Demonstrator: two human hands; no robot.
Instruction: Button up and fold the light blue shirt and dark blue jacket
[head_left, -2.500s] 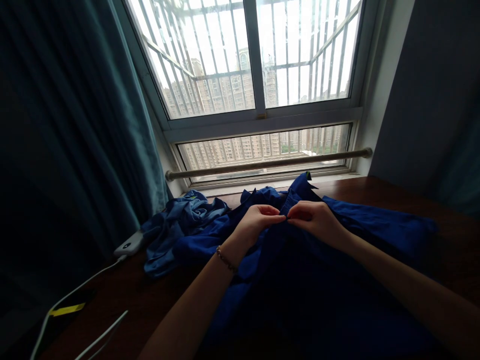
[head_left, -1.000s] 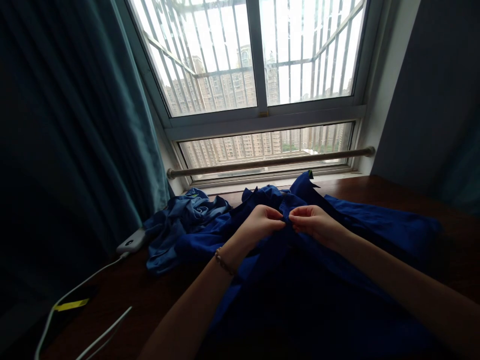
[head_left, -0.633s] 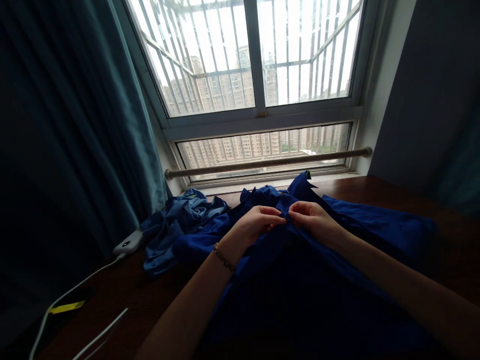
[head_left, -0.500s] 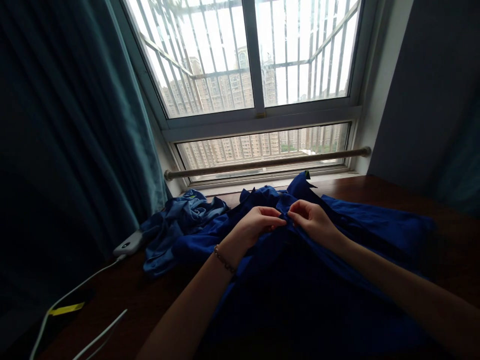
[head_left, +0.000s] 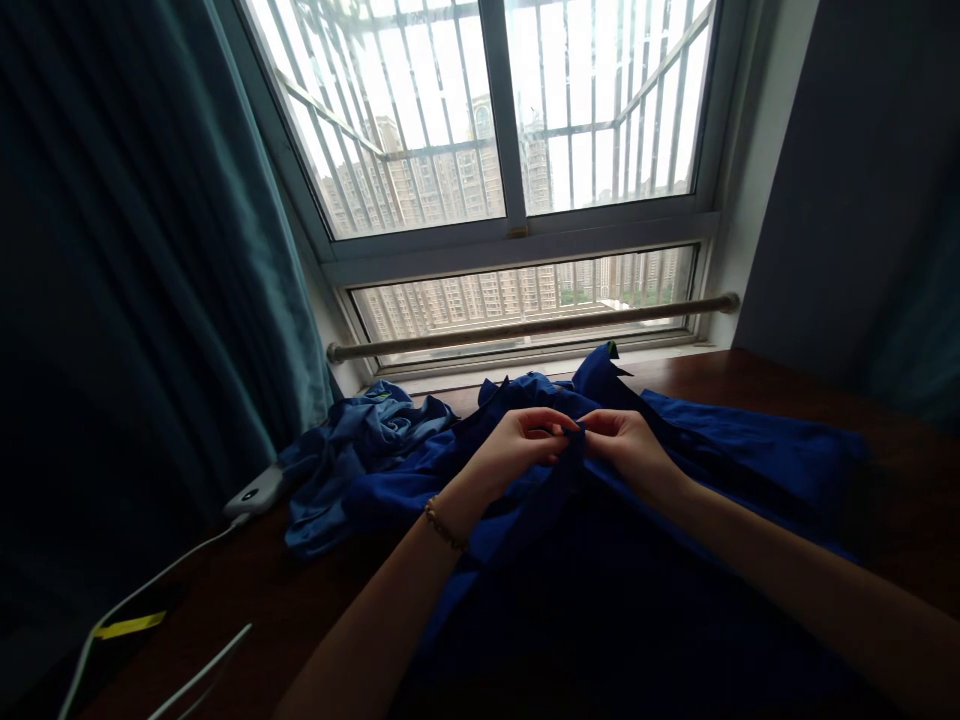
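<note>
A blue garment [head_left: 750, 450] lies spread over a dark wooden table [head_left: 292, 600] below a window. My left hand [head_left: 517, 445], with a bead bracelet on its wrist, pinches a raised fold of the cloth near its middle. My right hand [head_left: 626, 445] pinches the same fold from the other side, fingertips almost touching the left ones. Both hands are closed on the fabric. What lies between the fingertips is too small to make out.
A second crumpled blue cloth [head_left: 360, 435] lies at the left. A white phone or charger [head_left: 255, 490] with a white cable [head_left: 150, 580] rests near the teal curtain [head_left: 150, 250]. A metal rail [head_left: 525, 325] runs along the window sill.
Both hands stay at the same spot on the garment, fingers working slightly. The pinched fold now stands a little higher between the fingertips. The camera view shifted a little.
</note>
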